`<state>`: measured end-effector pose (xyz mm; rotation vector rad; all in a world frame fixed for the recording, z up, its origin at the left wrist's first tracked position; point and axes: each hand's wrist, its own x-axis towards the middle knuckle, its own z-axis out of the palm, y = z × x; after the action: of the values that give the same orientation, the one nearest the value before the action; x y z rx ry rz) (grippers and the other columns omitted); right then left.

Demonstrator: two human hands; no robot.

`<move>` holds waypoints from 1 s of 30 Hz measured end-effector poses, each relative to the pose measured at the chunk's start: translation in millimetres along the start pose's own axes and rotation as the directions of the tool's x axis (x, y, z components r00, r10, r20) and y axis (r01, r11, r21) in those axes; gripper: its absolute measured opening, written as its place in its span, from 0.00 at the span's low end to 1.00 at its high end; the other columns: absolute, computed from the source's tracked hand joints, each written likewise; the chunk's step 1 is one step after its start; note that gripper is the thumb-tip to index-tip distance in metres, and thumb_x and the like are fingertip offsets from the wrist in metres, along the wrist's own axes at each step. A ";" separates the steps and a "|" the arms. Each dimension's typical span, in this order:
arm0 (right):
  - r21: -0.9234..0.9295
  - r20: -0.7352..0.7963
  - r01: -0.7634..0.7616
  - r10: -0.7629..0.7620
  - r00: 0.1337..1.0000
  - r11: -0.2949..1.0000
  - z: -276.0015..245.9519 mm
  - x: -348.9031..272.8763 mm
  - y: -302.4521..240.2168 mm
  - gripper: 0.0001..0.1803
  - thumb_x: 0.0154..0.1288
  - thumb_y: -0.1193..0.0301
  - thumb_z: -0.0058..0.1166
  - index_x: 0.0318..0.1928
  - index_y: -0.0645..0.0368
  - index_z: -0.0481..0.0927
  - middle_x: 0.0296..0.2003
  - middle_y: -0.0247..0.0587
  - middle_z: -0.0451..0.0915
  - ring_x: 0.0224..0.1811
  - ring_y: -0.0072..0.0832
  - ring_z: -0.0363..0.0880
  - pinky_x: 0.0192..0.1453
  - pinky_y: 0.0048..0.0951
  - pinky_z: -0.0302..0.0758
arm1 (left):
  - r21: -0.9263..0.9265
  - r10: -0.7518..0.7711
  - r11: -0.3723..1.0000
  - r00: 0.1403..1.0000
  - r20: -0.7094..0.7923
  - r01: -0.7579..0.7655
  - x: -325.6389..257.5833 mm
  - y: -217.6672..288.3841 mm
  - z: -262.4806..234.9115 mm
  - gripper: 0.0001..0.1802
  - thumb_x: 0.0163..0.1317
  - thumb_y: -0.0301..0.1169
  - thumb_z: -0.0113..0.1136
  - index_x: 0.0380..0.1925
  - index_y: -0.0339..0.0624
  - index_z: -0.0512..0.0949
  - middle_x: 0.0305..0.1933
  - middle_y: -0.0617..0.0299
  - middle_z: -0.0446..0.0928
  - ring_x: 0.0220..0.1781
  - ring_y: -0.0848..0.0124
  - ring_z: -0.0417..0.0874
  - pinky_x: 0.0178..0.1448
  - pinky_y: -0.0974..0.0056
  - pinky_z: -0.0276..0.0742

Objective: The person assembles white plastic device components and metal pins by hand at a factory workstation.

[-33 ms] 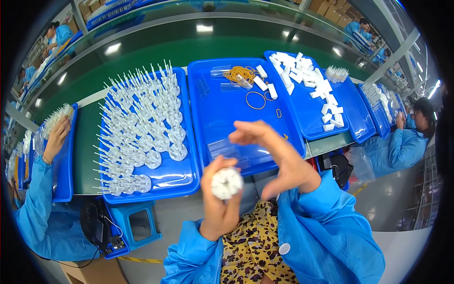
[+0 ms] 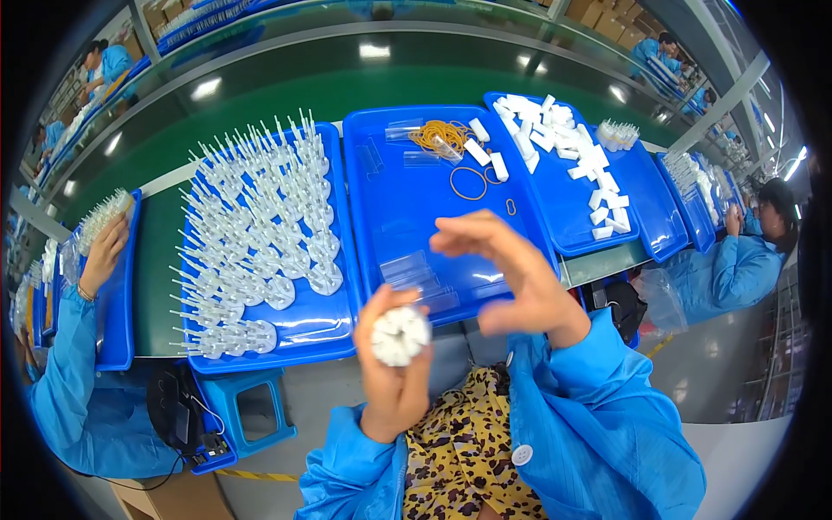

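In front of my body, my left hand (image 2: 390, 373) is wrapped round a bundle of white pieces (image 2: 400, 336), whose round end faces up. To its right, my right hand (image 2: 520, 282) is raised over the near edge of the middle blue tray (image 2: 407, 208). Its fingers are apart and curved, and nothing shows between them. Clear plastic pieces (image 2: 416, 276) lie in that tray just beyond my left hand. Farther back in it are a heap of orange rubber bands (image 2: 439, 137), loose bands (image 2: 469, 183) and a few white blocks (image 2: 477, 153).
On the left, a blue tray (image 2: 303, 334) holds many white thin-stemmed parts (image 2: 260, 225). White blocks (image 2: 568, 143) fill part of the right tray (image 2: 568, 234). A green conveyor (image 2: 416, 74) runs behind. Co-workers sit on both sides; one hand (image 2: 106, 251) is at the far left.
My left hand has shifted slightly left with the white bundle. My right hand has moved a little to the right, so the gap between my hands is wider.
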<state>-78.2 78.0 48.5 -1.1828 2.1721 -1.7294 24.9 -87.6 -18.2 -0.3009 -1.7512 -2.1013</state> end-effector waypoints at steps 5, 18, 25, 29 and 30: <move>-0.525 -0.032 -0.018 0.001 0.999 0.851 12.1 13.8 31.5 0.18 0.58 0.72 0.60 0.50 0.60 0.79 0.45 0.44 0.79 0.52 0.40 0.76 0.55 0.35 0.72 | -0.063 0.002 0.998 0.985 -0.174 -0.013 8.2 12.6 -10.3 0.35 0.66 0.27 0.54 0.68 0.31 0.49 0.62 0.43 0.66 0.62 0.61 0.69 0.65 0.58 0.67; -0.306 -0.145 -0.177 0.138 0.980 0.935 5.2 19.1 32.7 0.10 0.56 0.83 0.58 0.40 0.62 0.80 0.37 0.38 0.72 0.39 0.29 0.76 0.43 0.24 0.74 | 0.047 -0.095 0.993 0.961 -0.259 0.111 12.3 22.0 -13.4 0.32 0.66 0.28 0.55 0.68 0.33 0.56 0.54 0.50 0.67 0.54 0.66 0.73 0.53 0.58 0.80; 0.646 -0.149 -0.107 0.262 0.954 0.756 -17.1 -2.4 39.0 0.08 0.58 0.82 0.59 0.38 0.61 0.78 0.47 0.39 0.69 0.51 0.30 0.74 0.57 0.32 0.72 | 0.538 -0.001 0.840 0.991 -0.130 0.071 14.3 17.5 -7.6 0.31 0.63 0.26 0.59 0.64 0.32 0.60 0.53 0.46 0.68 0.53 0.61 0.74 0.53 0.59 0.77; 0.808 -0.096 -0.102 0.300 0.949 0.580 -32.9 -13.4 43.5 0.08 0.59 0.81 0.59 0.37 0.57 0.76 0.48 0.38 0.71 0.52 0.32 0.75 0.57 0.34 0.72 | 0.331 0.069 0.943 0.982 -0.174 -0.007 16.1 5.9 8.1 0.24 0.57 0.19 0.64 0.49 0.38 0.62 0.58 0.41 0.68 0.58 0.55 0.74 0.55 0.58 0.77; 0.808 -0.105 -0.097 0.304 0.947 0.582 -37.4 -17.5 43.7 0.08 0.59 0.81 0.59 0.37 0.57 0.76 0.48 0.38 0.71 0.52 0.32 0.75 0.57 0.34 0.72 | 0.380 0.095 0.924 0.986 -0.134 -0.038 17.8 5.0 11.6 0.24 0.57 0.20 0.64 0.50 0.37 0.63 0.58 0.41 0.68 0.57 0.55 0.74 0.55 0.58 0.77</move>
<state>-107.8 119.8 16.8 -0.4709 1.2006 -2.3949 10.0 -79.8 -4.3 -0.0879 -1.9715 -1.6457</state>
